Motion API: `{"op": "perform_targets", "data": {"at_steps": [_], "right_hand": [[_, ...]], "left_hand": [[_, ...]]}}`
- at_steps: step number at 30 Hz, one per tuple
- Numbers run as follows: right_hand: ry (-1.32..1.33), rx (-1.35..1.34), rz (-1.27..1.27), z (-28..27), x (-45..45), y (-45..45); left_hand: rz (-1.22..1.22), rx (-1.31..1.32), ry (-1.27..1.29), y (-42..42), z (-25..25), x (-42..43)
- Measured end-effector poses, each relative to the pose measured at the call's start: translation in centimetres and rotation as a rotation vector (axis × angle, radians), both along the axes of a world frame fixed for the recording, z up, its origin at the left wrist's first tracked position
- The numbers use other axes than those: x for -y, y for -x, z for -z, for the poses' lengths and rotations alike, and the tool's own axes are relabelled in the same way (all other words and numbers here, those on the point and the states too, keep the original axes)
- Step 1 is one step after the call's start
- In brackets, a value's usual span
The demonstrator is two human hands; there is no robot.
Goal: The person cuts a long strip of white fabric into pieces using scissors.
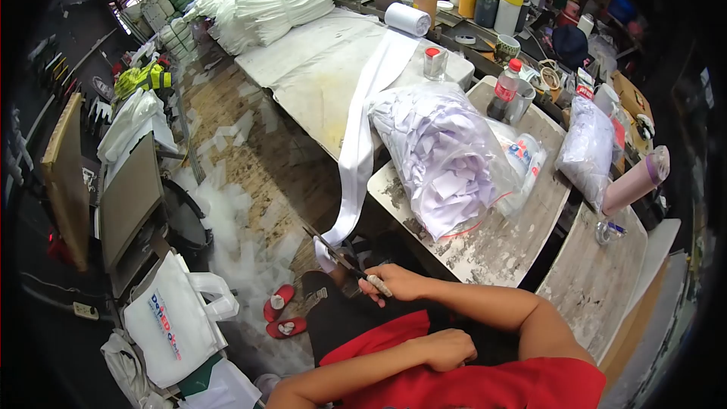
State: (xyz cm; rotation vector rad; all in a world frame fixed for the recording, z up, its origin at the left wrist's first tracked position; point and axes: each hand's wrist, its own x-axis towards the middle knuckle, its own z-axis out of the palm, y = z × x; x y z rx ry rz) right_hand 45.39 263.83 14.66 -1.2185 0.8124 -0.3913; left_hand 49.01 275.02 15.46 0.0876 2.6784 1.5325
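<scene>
My right hand (401,284) is closed around the pale, wrapped handle of a pair of scissors (344,260). Their dark blades point up and left, across the lower end of a long white strip (356,159). That strip runs down from a white roll (407,20) on the worktable and hangs over its edge. Low over my lap, my left hand (448,349) is curled, and its fingertips are hidden. A clear plastic bag (447,151) full of white cut pieces lies to the right of the strip.
Stacked white fabric (280,0) covers the far table end. A cola bottle (504,91), a red-lidded jar (435,64) and a pink roll (636,179) stand or lie at the right. Red slippers (285,327) and white scraps are on the floor, beside a white printed bag (170,322).
</scene>
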Motion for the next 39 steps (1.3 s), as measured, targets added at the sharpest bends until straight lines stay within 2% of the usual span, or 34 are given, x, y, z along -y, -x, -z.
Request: {"op": "perform_targets", "data": {"at_steps": [4, 7, 14, 16, 21, 23, 25, 26, 27, 29, 31, 32, 34, 39], "right_hand": [[0.009, -0.010, 0.006, 0.2, 0.0, 0.0], [0.032, -0.031, 0.010, 0.1, 0.1, 0.0], [0.037, -0.026, 0.020, 1.0, 0.1, -0.3], [0.017, -0.006, 0.019, 0.7, 0.2, -0.4], [0.014, -0.005, 0.009, 0.5, 0.1, -0.2], [0.011, 0.013, 0.013, 0.4, 0.1, -0.3], [0.006, -0.009, 0.014, 0.9, 0.1, -0.3], [0.017, -0.009, 0.009, 1.2, 0.2, -0.3], [0.021, -0.008, 0.020, 1.2, 0.2, -0.2], [-0.014, 0.012, 0.010, 1.2, 0.1, -0.3], [-0.029, 0.005, 0.009, 0.8, 0.1, -0.4], [-0.044, -0.004, 0.007, 0.7, 0.1, -0.3], [-0.020, -0.021, -0.004, 0.5, 0.2, -0.2], [-0.025, 0.002, -0.023, 0.7, 0.0, -0.5]], "left_hand": [[0.027, 0.014, 0.021, -0.8, -2.4, 0.7], [0.082, 0.141, 0.050, -2.5, -3.3, 1.3], [-0.073, 0.176, 0.036, -6.0, -2.6, 2.2], [0.004, 0.367, 0.061, -4.4, -2.7, 2.2], [0.021, 0.139, 0.207, -1.1, -2.2, 2.5], [-0.053, 0.129, 0.030, 0.6, -1.8, 1.9], [-0.013, 0.121, 0.046, 1.9, 1.2, 0.2], [0.004, 0.024, 0.052, 2.5, 3.0, -0.9], [0.023, -0.071, 0.055, 2.9, 2.7, -1.2], [0.069, -0.042, 0.051, 4.5, 2.2, -1.1], [0.209, 0.297, -0.058, 6.4, 2.1, -1.0], [0.207, 0.293, -0.056, 6.9, 2.2, -1.2], [0.259, 0.464, 0.029, 7.7, 2.6, -1.4], [0.265, 0.459, 0.002, 7.6, 3.7, -1.6]]}}
